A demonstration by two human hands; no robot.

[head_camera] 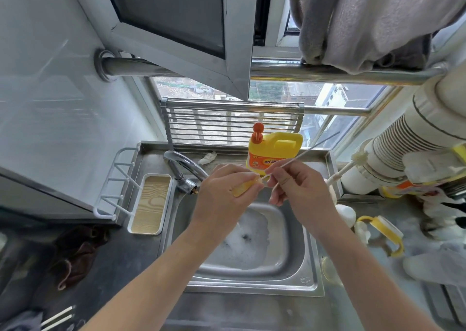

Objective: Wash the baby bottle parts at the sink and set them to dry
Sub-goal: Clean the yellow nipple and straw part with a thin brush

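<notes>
Steel surface (252,308) ran under a window, with a sink (311,255) set into it, and the work went on above that basin. A small yellow bottle part (245,187) sat in the left hand (219,197), whose fingers (227,177) were curled round it. It was held in the air above the sink and in front of the faucet (181,165). The right hand (296,188) pinched the stem of a thin wire brush (303,153) between its fingers (280,177). The near tip met the open end of the part, and the long tail slanted up and away to the right.

By my reading, this was the scrubbing step on one narrow piece. The next move would call for keeping the stem in line with the bore and working it through, then rinsing at the faucet.

Suds (247,240) lay in the basin below. A yellow detergent jug (274,149) stood behind the hands. A slatted rack (232,121) leaned against the window beyond it, a likely place for drying. To the right lay a yellow handled collar (383,232) and some white pieces (346,212), probably awaiting washing, with a bottle brush (353,164) propped behind. A wood-grain tray (148,204) and a dark cloth (75,252) lay to the left.
</notes>
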